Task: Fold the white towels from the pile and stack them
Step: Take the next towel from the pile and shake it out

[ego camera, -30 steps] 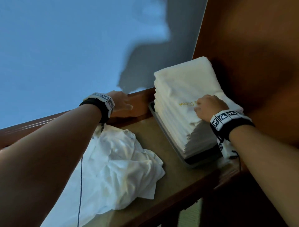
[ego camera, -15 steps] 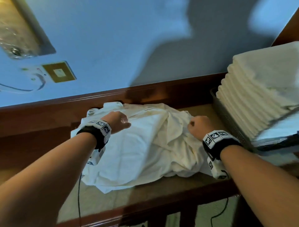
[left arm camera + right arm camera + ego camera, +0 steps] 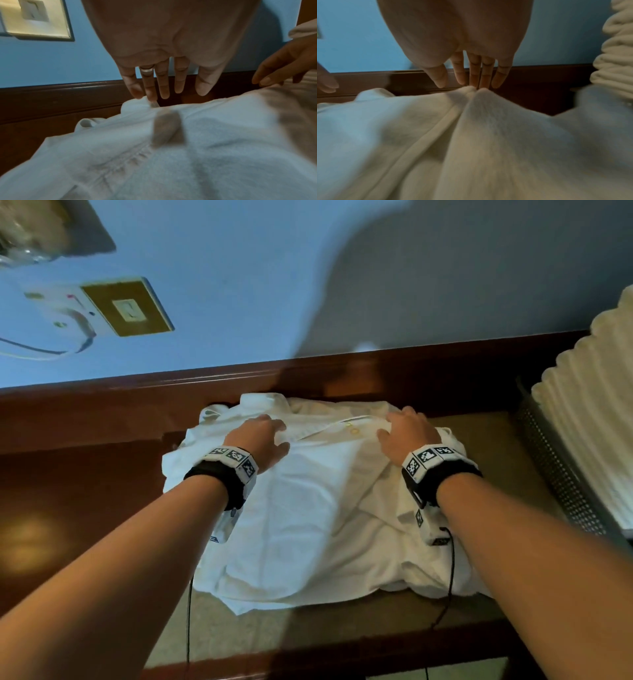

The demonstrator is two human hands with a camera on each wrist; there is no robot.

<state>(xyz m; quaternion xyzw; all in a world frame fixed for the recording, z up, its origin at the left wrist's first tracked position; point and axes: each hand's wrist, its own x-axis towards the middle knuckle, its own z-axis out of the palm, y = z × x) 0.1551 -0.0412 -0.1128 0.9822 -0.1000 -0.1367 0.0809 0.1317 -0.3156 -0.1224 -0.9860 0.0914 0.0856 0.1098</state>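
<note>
White cloth, the pile (image 3: 308, 508), lies crumpled in the middle of the surface (image 3: 342, 628), against the dark wood rail (image 3: 102, 412) below a blue wall. On that wall, far left, a switch plate (image 3: 128, 306) is seen.

Over the pile's far left part the left hand (image 3: 262, 440) is lowered; in the wrist view its fingers (image 3: 163, 83) are held straight and spread, and a raised fold at the far edge is just met by the ring finger. Nothing is grasped. Over the far right part the right hand (image 3: 407, 433) is set likewise, fingers (image 3: 474, 73) straight and close together, their tips touching a peaked ridge of cloth; no pinch is shown. Both hands are thus released, resting at the cloth's top.

At the right edge the stack (image 3: 589, 405) of folded towels is seen in a perforated tray (image 3: 555, 474), well apart from the hands.

Judged from this, a fresh towel is being sought in the pile and no fold is yet begun. Next, one layer alone should be pinched at two far corners, lifted clear and spread flat; two layers could easily be caught together.
</note>
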